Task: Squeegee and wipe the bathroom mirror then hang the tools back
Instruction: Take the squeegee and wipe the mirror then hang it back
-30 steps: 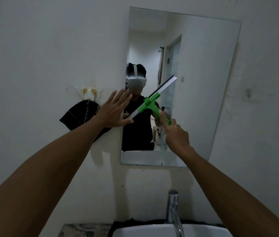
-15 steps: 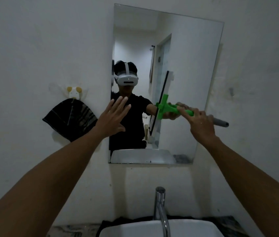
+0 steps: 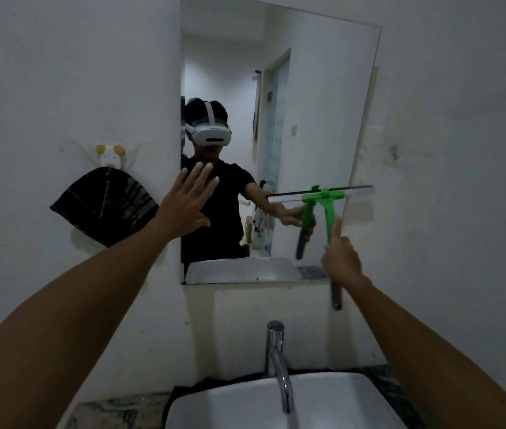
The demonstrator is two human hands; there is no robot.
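A tall frameless mirror (image 3: 323, 103) hangs on the white wall above the basin. My right hand (image 3: 341, 258) grips the handle of a green squeegee (image 3: 327, 205), whose blade lies level against the glass near the mirror's right edge. The grey end of the handle sticks out below my fist. My left hand (image 3: 185, 205) is spread flat, fingers apart, at the mirror's left edge and holds nothing. A dark cloth (image 3: 106, 205) hangs on a small animal-shaped wall hook (image 3: 109, 154) left of the mirror.
A white basin (image 3: 323, 400) with a chrome tap (image 3: 278, 360) sits right below me on a dark stone counter (image 3: 106, 413). The mirror reflects a person in a headset and a doorway behind.
My right hand has swung the squeegee from upright at mid-mirror to level, low at the right edge. The left hand has stayed at the mirror's left edge.
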